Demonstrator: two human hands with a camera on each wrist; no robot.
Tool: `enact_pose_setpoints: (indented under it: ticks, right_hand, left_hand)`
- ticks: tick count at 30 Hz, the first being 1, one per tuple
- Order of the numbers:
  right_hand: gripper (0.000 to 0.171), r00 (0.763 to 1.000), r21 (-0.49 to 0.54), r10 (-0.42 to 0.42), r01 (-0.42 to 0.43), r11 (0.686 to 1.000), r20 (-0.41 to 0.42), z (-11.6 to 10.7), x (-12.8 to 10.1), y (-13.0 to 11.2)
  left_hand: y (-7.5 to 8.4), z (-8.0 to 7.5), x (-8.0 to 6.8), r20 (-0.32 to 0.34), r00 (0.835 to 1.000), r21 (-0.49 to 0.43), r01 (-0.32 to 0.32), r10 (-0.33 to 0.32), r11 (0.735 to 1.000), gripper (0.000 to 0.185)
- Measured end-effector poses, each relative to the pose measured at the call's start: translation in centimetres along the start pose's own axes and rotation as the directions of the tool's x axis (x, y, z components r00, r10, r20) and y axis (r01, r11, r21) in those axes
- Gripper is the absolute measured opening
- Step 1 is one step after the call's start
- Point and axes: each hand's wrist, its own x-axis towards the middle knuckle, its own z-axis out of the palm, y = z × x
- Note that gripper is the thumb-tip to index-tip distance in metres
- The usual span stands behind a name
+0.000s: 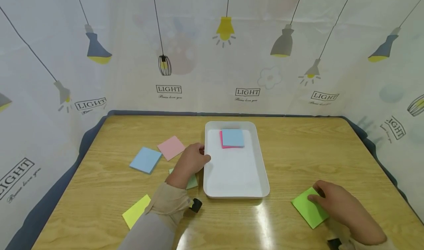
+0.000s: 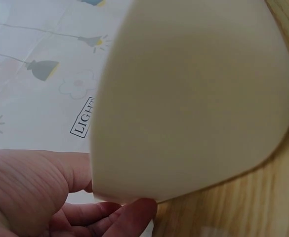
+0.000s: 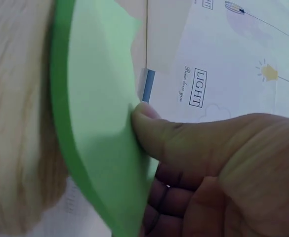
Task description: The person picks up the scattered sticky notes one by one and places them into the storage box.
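A white tray stands in the middle of the table. On its floor, near the far end, a blue sticky note pad overlaps a hot pink pad. My left hand grips the tray's left wall, thumb over the rim, fingers outside; the left wrist view shows this wall close up. Over at the right, my right hand pinches a bright green sticky note pad by its edge. In the right wrist view the thumb lies on the face of that green pad.
Left of the tray lie a pink pad, a blue pad and a yellow pad, partly behind the left sleeve. A pale green pad is half hidden under the left wrist. A printed cloth surrounds the wooden table.
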Motion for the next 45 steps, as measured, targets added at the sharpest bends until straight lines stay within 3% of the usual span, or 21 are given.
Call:
enact_pose_setpoints:
  ticks: [10,24,31,38,45]
  right_hand:
    - [0.021,1.0,0.137,0.009,-0.011,0.991,0.009,-0.3,-0.2,0.5]
    - [0.024,0.999,0.236,0.028,-0.035,0.971,0.033,-0.9,0.0,0.2]
    - [0.028,0.999,0.351,0.006,-0.017,0.936,0.032,-1.7,0.0,-0.8]
    - [0.034,0.999,0.454,-0.007,-0.015,0.891,0.046,-2.7,0.7,-3.2]
    - [0.028,0.994,0.535,-0.108,0.078,0.841,0.025,-4.0,2.2,-6.0]
  left_hand:
    - [0.1,0.0,-0.4,0.008,1.0,-0.024,0.005,-0.005,1.0,0.045]
    - [-0.2,0.0,-0.5,-0.008,1.0,-0.025,-0.002,0.001,1.0,0.043]
    - [-0.2,-0.2,-0.7,0.003,1.0,-0.053,-0.023,0.023,0.998,0.043]
    - [-0.1,-0.2,-0.6,0.005,1.0,-0.052,-0.019,0.02,0.998,0.045]
    - [0.1,-0.1,-0.5,0.011,1.0,-0.065,-0.018,0.018,0.998,0.045]
